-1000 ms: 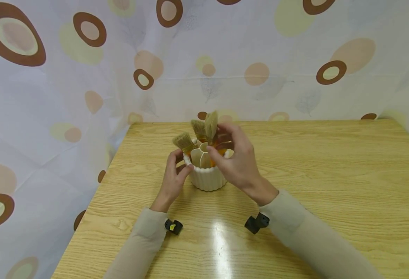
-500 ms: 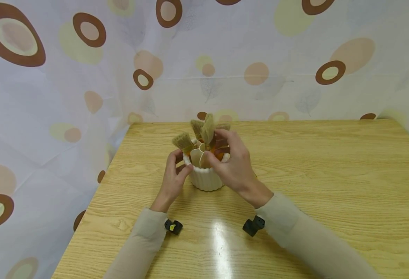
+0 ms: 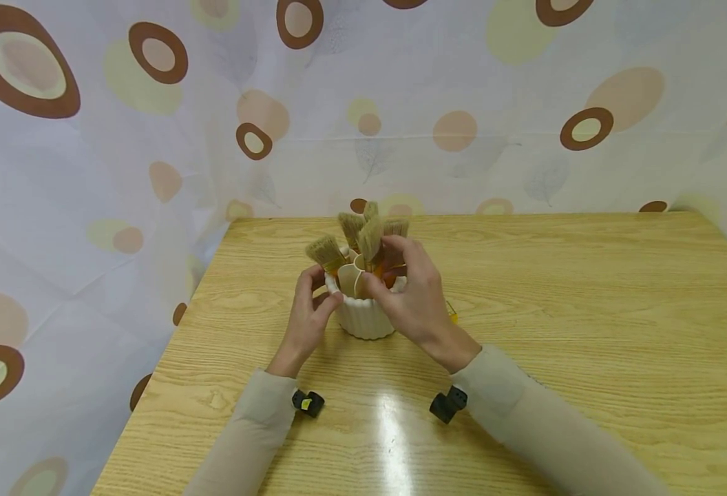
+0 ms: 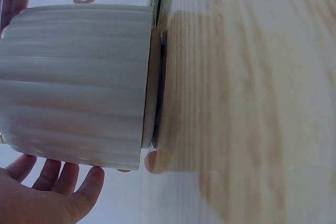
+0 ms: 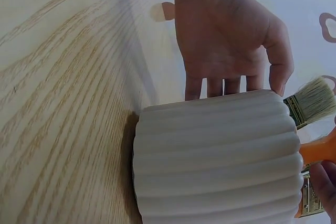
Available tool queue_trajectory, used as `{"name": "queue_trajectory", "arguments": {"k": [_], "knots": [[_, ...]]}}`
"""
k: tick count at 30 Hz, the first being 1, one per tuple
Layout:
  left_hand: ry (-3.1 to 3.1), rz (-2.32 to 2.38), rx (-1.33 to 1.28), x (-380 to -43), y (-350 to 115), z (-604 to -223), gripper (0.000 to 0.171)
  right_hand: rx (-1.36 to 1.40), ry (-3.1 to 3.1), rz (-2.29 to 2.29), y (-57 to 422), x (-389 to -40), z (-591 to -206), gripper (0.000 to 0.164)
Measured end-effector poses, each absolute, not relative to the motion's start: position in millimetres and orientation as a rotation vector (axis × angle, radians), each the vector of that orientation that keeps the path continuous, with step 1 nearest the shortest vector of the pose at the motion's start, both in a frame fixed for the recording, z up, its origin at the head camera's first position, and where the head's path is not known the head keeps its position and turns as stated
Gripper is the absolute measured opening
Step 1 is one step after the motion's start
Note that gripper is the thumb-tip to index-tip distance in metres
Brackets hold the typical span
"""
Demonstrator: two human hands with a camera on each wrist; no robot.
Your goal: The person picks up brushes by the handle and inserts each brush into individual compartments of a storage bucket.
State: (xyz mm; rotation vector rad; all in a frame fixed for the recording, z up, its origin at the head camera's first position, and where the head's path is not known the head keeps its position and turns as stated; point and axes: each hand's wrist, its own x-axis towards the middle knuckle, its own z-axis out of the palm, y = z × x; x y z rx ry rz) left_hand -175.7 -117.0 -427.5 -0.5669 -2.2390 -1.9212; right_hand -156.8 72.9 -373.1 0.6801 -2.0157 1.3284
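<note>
A white ribbed brush holder (image 3: pixel 366 320) with inner dividers stands upright on the table. My left hand (image 3: pixel 306 324) grips its left side, the thumb near the rim and the fingers around the wall, as the right wrist view also shows. Over the holder's right part, my right hand (image 3: pixel 418 303) pinches a paintbrush (image 3: pixel 370 238) whose bristles point up. Its orange handle (image 5: pixel 317 150) appears in the right wrist view; the lower end is hidden. More paintbrushes stand bristles up in the holder, one leaning left (image 3: pixel 325 251) and one at the back (image 3: pixel 351 227).
The wooden table (image 3: pixel 586 310) extends to the right. A small yellow-edged object (image 3: pixel 452 313) lies on it, mostly hidden behind my right hand. A patterned cloth (image 3: pixel 413 89) hangs behind the table and along its left side.
My right hand has moved slightly left and down with its paintbrush, lowering it toward the holder. Bristles behind it and the yellow-edged object have come into sight. My left hand stays put.
</note>
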Motion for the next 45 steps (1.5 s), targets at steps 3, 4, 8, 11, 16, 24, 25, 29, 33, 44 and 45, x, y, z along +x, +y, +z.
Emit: {"name": "queue_trajectory", "arguments": {"k": [3, 4, 8, 11, 16, 24, 25, 29, 33, 44, 45], "knots": [[-2.240, -1.924, -0.563, -175.9, -116.9, -427.7, 0.052, 0.682, -2.023, 1.322, 72.8, -157.1, -374.7, 0.049], [-2.241, -1.925, -0.562, -175.8, -116.9, -427.7, 0.052, 0.681, -2.026, 1.316, 72.7, -157.1, -375.3, 0.049], [-2.240, -1.925, -0.560, -175.4, -116.5, -427.3, 0.052, 0.674, -2.038, 1.293, 72.7, -157.6, -379.2, 0.050], [-2.239, -1.922, -0.560, -175.3, -116.1, -426.6, 0.052, 0.667, -2.049, 1.277, 72.7, -158.0, -382.2, 0.050], [-2.236, -1.924, -0.563, -175.2, -115.7, -426.6, 0.051, 0.668, -2.067, 1.267, 72.2, -158.6, -387.1, 0.050], [-2.225, -1.944, -0.569, -175.2, -116.0, -426.2, 0.051, 0.659, -2.100, 1.253, 70.7, -157.7, -390.5, 0.050], [-2.227, -1.941, -0.566, -175.1, -116.0, -426.1, 0.051, 0.661, -2.104, 1.251, 70.5, -157.3, -390.6, 0.050], [-2.227, -1.934, -0.561, -174.8, -115.9, -425.9, 0.050, 0.671, -2.120, 1.236, 69.5, -156.6, -392.0, 0.050], [-2.228, -1.936, -0.559, -175.2, -115.6, -426.1, 0.050, 0.677, -2.124, 1.208, 69.1, -156.5, -394.1, 0.049], [-2.276, -1.944, -0.548, -159.9, -110.5, -399.4, 0.048, 0.715, -2.133, 1.170, 70.4, -157.4, -398.0, 0.048], [-2.280, -1.942, -0.546, -157.9, -109.9, -396.5, 0.048, 0.718, -2.135, 1.170, 70.6, -157.3, -398.1, 0.048]]}}
